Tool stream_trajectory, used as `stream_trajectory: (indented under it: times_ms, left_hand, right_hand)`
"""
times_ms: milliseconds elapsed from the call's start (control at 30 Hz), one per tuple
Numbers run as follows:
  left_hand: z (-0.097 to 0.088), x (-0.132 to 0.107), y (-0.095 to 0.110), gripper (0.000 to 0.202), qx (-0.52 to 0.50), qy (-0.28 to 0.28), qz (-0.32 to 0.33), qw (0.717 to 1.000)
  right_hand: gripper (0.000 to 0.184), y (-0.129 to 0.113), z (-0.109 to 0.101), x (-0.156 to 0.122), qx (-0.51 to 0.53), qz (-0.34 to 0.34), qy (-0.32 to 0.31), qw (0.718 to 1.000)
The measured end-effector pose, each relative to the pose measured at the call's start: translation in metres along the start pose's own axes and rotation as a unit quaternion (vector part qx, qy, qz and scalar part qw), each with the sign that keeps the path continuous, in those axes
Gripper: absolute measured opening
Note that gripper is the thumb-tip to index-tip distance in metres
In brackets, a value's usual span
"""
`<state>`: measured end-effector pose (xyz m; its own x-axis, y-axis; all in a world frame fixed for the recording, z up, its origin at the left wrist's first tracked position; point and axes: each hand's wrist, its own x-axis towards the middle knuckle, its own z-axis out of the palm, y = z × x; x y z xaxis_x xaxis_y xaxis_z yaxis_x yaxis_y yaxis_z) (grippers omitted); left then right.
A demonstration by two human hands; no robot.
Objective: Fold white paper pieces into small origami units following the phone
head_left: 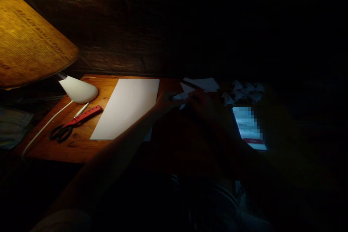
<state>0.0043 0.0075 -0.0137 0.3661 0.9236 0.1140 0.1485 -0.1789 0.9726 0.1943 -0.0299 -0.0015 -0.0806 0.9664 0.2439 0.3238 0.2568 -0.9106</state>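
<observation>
- In the head view, the small white paper point(180, 96) sits between both hands at the centre of the frame, likely held there so each can steady one side.
- The left hand point(165, 102) has its grip closed lightly, thumb and fingers pinching the paper's left edge.
- The right hand point(201, 102) curls over the paper's other end; darkness hides its fingertips, so one cannot tell how tight its grip is.
- White sheets point(128, 110) lie flat left of centre on the counter point(78, 154), probably for easy reach; the left forearm covers their lower-right part.
- A phone point(246, 125) glows at right, perhaps for viewing; its screen is partly pixelated.
- Crumpled-looking white pieces point(248, 92) beyond it are dim.
- The lampshade point(32, 43) is cut off upper left.
</observation>
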Motion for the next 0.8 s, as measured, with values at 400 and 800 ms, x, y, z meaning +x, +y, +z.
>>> stream_trajectory:
  times_ms: [400,800]
  left_hand:
    - [-0.0012,0.0025,-0.0071,0.022,0.065,-0.003,0.017,0.998]
    - [-0.0047,-0.0001,-0.0032,0.025,-0.014,-0.034,0.007,0.999]
  right_hand:
    - [0.013,0.0024,0.0037,-0.0009,-0.013,0.003,-0.013,1.000]
    - [0.020,0.0016,-0.0024,-0.0007,0.076,0.039,-0.069,0.994]
